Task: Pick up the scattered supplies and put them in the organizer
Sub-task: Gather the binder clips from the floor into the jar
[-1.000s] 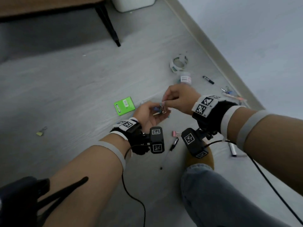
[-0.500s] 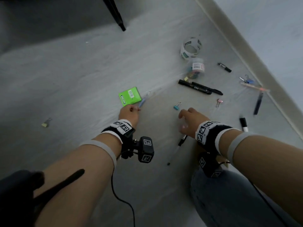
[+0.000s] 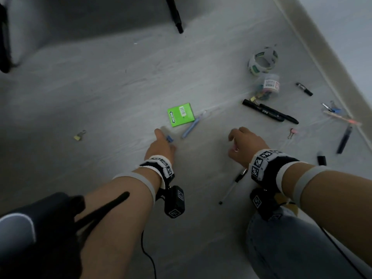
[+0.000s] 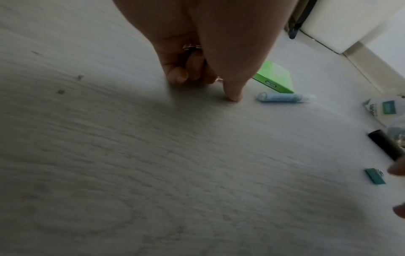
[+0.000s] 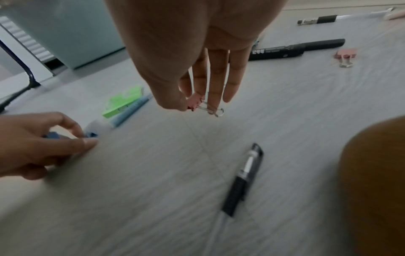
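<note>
Grey wood-grain floor (image 3: 100, 101) all round, a skirting board along the right, and the person is crouched low with both arms out. Right hand (image 3: 244, 144) hovers just above the floor, thumb and a finger pinching a pink binder clip (image 5: 197, 102) by its body, wire handles dangling below, the other fingers (image 5: 232, 81) hanging straight. Left hand (image 3: 161, 147) is down at the floor, forefinger stretched out, the rest curled in around a blue binder clip (image 3: 169, 138); the left wrist view shows metal clip wire tucked among those curled fingers, so it's holding at least one clip. Just past that hand lies a light blue pen (image 3: 191, 126), its far end beside a green box (image 3: 180, 114). A teal binder clip (image 4: 375, 176) lies on the floor near the right hand's fingertips. Below the right wrist, a black-and-white pen (image 3: 233, 185) lies loose. Out to the right: two black markers (image 3: 269, 113) side by side, a second pink binder clip (image 3: 291, 133), a clear tub of clips (image 3: 268, 87) on its side, a tape roll (image 3: 262, 61) beyond it. Far left, a yellow binder clip (image 3: 79, 135) sits alone. No organizer that I can make out from here.
</note>
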